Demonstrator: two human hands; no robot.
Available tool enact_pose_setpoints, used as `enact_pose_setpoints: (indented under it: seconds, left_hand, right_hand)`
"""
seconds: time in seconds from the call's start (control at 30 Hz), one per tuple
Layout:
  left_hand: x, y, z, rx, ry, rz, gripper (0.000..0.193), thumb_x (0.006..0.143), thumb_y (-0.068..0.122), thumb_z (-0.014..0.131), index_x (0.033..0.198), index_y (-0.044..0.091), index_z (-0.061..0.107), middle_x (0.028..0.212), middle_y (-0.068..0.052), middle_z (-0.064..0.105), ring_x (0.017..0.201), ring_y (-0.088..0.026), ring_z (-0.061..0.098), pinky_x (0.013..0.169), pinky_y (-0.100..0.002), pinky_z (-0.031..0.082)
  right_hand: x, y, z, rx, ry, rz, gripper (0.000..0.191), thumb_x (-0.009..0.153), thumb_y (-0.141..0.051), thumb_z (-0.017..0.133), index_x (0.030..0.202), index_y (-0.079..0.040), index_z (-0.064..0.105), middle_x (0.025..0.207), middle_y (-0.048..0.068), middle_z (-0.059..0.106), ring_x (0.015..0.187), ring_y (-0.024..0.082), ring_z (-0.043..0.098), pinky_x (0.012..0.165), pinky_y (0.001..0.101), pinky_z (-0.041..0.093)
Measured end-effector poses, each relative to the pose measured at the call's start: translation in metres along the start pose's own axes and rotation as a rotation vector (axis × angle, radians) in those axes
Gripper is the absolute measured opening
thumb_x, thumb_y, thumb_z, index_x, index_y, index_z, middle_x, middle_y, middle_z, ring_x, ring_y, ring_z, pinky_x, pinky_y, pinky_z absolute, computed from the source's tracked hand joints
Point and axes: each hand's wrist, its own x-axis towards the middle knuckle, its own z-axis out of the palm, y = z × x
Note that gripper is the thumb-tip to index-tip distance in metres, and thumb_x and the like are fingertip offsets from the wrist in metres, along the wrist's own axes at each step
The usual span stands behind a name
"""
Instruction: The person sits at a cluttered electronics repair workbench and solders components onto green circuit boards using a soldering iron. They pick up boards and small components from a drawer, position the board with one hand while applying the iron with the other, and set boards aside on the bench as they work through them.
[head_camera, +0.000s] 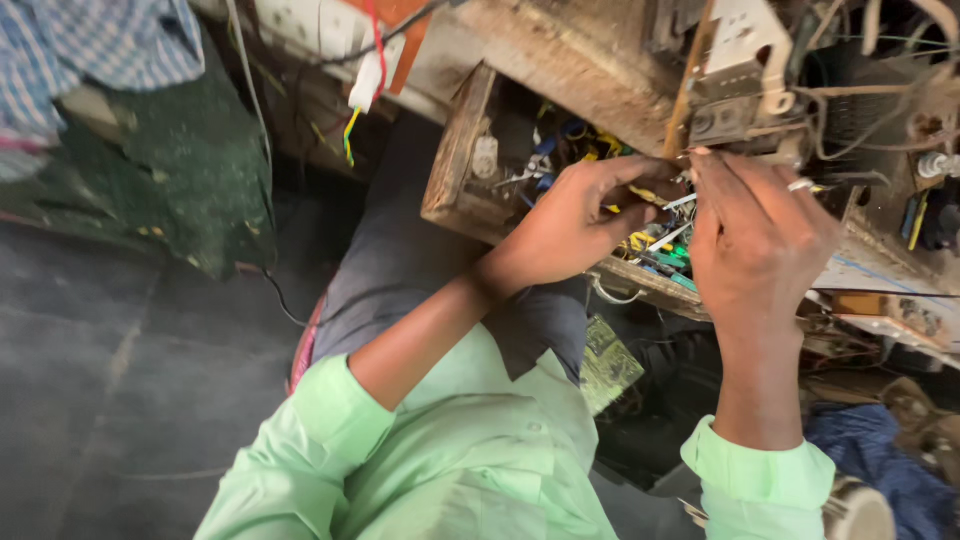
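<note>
Both hands, left hand (580, 220) and right hand (755, 235), pinch thin wires (672, 203) beside a rough wooden box (455, 165); the fingertips are partly hidden.

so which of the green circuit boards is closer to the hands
The small bright green circuit board in the wooden tray, right under the left hand; the larger dull green board lies lower, beside the knee.

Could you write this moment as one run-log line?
left hand: pinching wires | right hand: at metal part | below: wooden tray
</note>
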Motion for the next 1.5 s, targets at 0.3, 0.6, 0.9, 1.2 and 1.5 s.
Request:
enact_pose_setpoints:
  seconds: [0.3, 0.6, 0.9, 1.2, 1.5]
  left_hand:
    - [0.014, 0.061, -0.015, 0.882, -0.048, 0.265, 0.032, 0.100, 0.011, 0.070, 0.131, 0.010, 0.064, 0.127, -0.010, 0.064, 0.109, -0.033, 0.067, 0.087, -0.042, 0.057]
    - [0.048, 0.072, -0.002, 1.009, -0.199, 0.507, 0.029, 0.099, 0.013, 0.072, 0.127, 0.008, 0.064, 0.140, -0.013, 0.054, 0.121, -0.036, 0.062, 0.096, -0.044, 0.055]
    - [0.057, 0.064, 0.011, 1.106, -0.226, 0.421, 0.020, 0.098, 0.013, 0.070, 0.118, 0.010, 0.070, 0.137, -0.011, 0.054, 0.119, -0.033, 0.064, 0.092, -0.044, 0.055]
    - [0.060, 0.061, 0.011, 1.112, -0.260, 0.412, 0.020, 0.099, 0.012, 0.074, 0.119, 0.011, 0.072, 0.135, -0.010, 0.056, 0.120, -0.031, 0.065, 0.094, -0.041, 0.056]
    - [0.066, 0.067, 0.000, 1.149, -0.372, 0.401, 0.029, 0.095, 0.009, 0.075, 0.123, 0.012, 0.071, 0.139, -0.013, 0.054, 0.118, -0.035, 0.066, 0.093, -0.044, 0.058]
  right_hand:
    - [-0.087, 0.062, -0.028, 0.042, 0.275, 0.312, 0.010, 0.110, 0.006, 0.071, 0.119, 0.007, 0.076, 0.111, 0.019, 0.076, 0.100, 0.029, 0.076, 0.087, 0.0326, 0.057]
    - [-0.128, 0.065, -0.003, 0.294, 0.309, 0.529, 0.006, 0.106, 0.010, 0.076, 0.111, 0.010, 0.073, 0.103, 0.020, 0.074, 0.093, 0.027, 0.074, 0.085, 0.0310, 0.056]
    - [-0.119, 0.058, -0.003, 0.394, 0.281, 0.588, 0.007, 0.104, 0.010, 0.077, 0.110, 0.011, 0.074, 0.096, 0.021, 0.073, 0.079, 0.025, 0.072, 0.071, 0.0314, 0.054]
    - [-0.137, 0.068, 0.001, 0.570, 0.338, 0.705, 0.007, 0.106, 0.008, 0.073, 0.112, 0.009, 0.073, 0.103, 0.019, 0.073, 0.087, 0.021, 0.071, 0.072, 0.0273, 0.058]
    - [-0.174, 0.104, 0.014, 0.317, 0.289, 0.542, 0.017, 0.101, 0.012, 0.070, 0.117, 0.009, 0.075, 0.110, 0.021, 0.075, 0.100, 0.026, 0.076, 0.089, 0.0292, 0.055]
